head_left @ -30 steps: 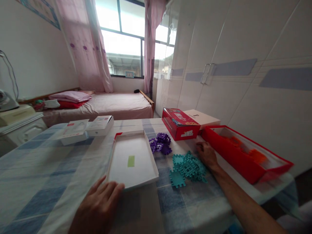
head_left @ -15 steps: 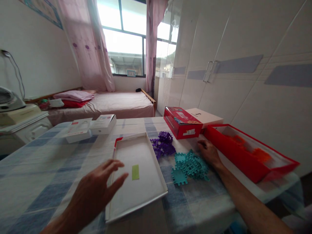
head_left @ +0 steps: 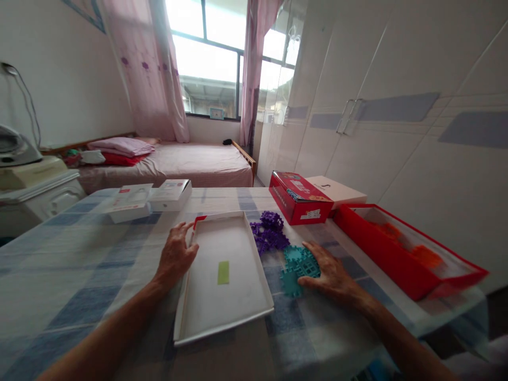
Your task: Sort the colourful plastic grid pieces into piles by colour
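My left hand [head_left: 175, 255] is at the left wall of a shallow white box lid [head_left: 238, 312], its fingers apart and its thumb over the rim. A green sticky note [head_left: 223, 272] lies inside the lid. My right hand [head_left: 331, 272] is over a pile of teal plastic interlocking pieces [head_left: 294, 264], thumb and fingers spread around the pile's right side and hiding part of it. Behind that pile lies a heap of purple interlocking pieces [head_left: 272, 233], close to the lid's right wall.
On the right stands an open red box [head_left: 381, 251] with orange pieces [head_left: 426, 257] inside. A closed red box [head_left: 299, 201] and a white box [head_left: 337, 190] are at the back. Two white boxes [head_left: 170, 196] sit at the back left of the checked tablecloth [head_left: 130, 243].
My left hand has moved forward to the lid's left wall. My right hand has come left from beside the red box onto the teal pile, and its fingers have spread.
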`<state>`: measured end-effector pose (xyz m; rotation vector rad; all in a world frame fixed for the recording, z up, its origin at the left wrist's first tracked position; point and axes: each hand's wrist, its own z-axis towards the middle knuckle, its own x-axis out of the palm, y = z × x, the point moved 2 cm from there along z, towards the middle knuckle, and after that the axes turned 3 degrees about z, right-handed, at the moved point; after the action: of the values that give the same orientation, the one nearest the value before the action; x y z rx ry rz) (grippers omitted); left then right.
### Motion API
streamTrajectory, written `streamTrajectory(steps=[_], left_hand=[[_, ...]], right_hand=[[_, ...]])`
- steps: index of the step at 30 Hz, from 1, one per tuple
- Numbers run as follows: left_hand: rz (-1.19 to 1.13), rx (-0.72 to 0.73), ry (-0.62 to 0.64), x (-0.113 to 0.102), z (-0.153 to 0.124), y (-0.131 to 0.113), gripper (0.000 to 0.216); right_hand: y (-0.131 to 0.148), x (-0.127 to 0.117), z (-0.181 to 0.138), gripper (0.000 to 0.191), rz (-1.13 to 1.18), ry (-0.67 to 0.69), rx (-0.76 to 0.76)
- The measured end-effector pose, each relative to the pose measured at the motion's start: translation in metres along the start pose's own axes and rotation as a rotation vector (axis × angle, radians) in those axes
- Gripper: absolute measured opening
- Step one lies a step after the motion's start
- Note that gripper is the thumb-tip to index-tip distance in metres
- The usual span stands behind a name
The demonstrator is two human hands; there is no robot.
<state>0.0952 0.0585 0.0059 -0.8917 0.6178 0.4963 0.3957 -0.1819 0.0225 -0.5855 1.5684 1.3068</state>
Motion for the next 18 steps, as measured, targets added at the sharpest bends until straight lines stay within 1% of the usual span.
streamTrajectory(steps=[3,6,9,12,14,18], left_hand=[[-0.153,-0.132,0.092,0.0038,0.0008,0.0087,0.055],[-0.262,-0.200,0.112,0.0038,0.0031,0.0093,0.056],[-0.323,-0.240,0.086,-0.0013,0.0046,0.0060,0.054],[-0.368,-0.256,0.090,-0.0048,0.0051,0.0046,0.054],[-0.369,-0.251,0.101,-0.0044,0.0054,0.0060,0.056],[-0.351,-0.251,0.097,0.0005,0.0061,0.0123,0.058]], right_hand=[[0.0018,0.0028,0.0042,0.082,0.014,-0.086,-0.056],[0.0025,0.0004,0.0059,0.078,0.051,-0.117,-0.056],[0.0032,-0.0023,0.0068,0.078,0.081,-0.099,-0.054],[0.0039,-0.0020,0.0078,0.085,0.069,-0.017,-0.051],[0.0046,-0.0011,0.0085,0.085,0.043,0.034,-0.049],[0.0061,-0.0011,0.0114,0.084,0.015,0.036,-0.070]])
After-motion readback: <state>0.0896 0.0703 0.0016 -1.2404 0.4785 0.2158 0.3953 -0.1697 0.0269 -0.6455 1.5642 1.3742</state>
